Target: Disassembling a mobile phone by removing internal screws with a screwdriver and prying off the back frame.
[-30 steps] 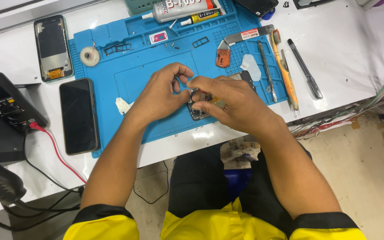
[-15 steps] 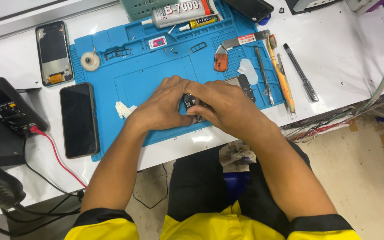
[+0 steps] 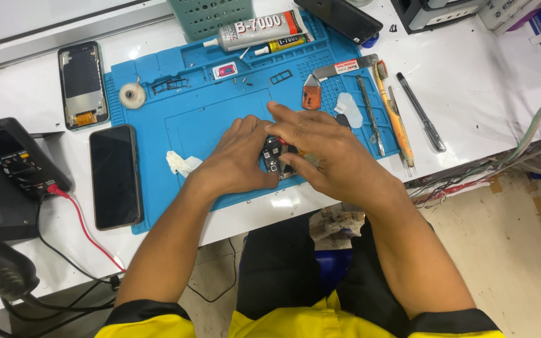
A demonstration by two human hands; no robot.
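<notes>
A small dark circuit board (image 3: pixel 275 156) lies on the blue work mat (image 3: pixel 208 119), mostly covered by both hands. My left hand (image 3: pixel 239 156) rests on the mat and pinches the board's left side. My right hand (image 3: pixel 327 153) lies over the board's right side, with its fingers stretched toward the left. A thin yellowish tool shows under the right fingers; I cannot tell how it is held.
A dark phone (image 3: pixel 115 175) and an opened phone back (image 3: pixel 82 84) lie left of the mat. Glue tubes (image 3: pixel 255 30), a tape roll (image 3: pixel 133 96), a scraper (image 3: pixel 311 94), tweezers and screwdrivers (image 3: pixel 396 119) sit around the mat. A multimeter (image 3: pixel 7 166) with a red lead is at far left.
My right hand's fingers have spread and reached further left over the board. The left hand stays on the board.
</notes>
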